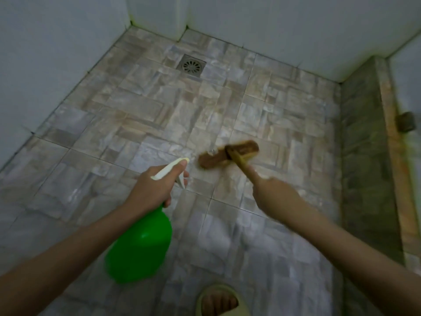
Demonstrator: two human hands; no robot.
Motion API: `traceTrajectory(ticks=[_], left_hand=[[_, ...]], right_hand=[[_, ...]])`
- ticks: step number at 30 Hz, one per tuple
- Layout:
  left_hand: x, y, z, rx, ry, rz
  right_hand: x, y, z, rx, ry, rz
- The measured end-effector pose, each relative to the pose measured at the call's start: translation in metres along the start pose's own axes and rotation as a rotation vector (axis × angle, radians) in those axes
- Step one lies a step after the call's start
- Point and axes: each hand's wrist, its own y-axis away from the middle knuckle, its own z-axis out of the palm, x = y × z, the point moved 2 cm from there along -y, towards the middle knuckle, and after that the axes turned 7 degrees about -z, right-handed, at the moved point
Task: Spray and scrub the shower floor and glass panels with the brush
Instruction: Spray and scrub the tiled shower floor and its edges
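Observation:
My left hand grips the neck of a green spray bottle with a cream nozzle, pointed down at the floor just left of the brush. A brown scrubbing brush on a yellowish handle rests its head on the stone-pattern shower floor. My right hand is closed around that handle and looks blurred. White foam or wetness shows on the tiles around the brush head.
A square metal floor drain lies near the far wall. White tiled walls enclose the floor at the back and left. A raised tiled curb runs along the right, with a small dark object on it. My sandalled foot is at the bottom edge.

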Motion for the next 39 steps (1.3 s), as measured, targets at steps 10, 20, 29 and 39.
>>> traceTrajectory(ticks=[10,20,29,39], left_hand=[[-0.008,0.037,0.023,-0.067,-0.074,0.023],[-0.011,0.040,0.027,-0.038,-0.177,0.050],[0.008,0.027,0.043,-0.053,-0.189,0.094],[0.045,0.013,0.087,-0.191,-0.206,0.138]], right_hand=[[0.011,0.114,0.053,-0.088,0.083,0.118],[0.002,0.078,0.059,0.016,0.007,0.121],[0.036,-0.006,0.017,0.138,-0.171,0.159],[0.098,0.039,0.026,0.144,-0.251,0.304]])
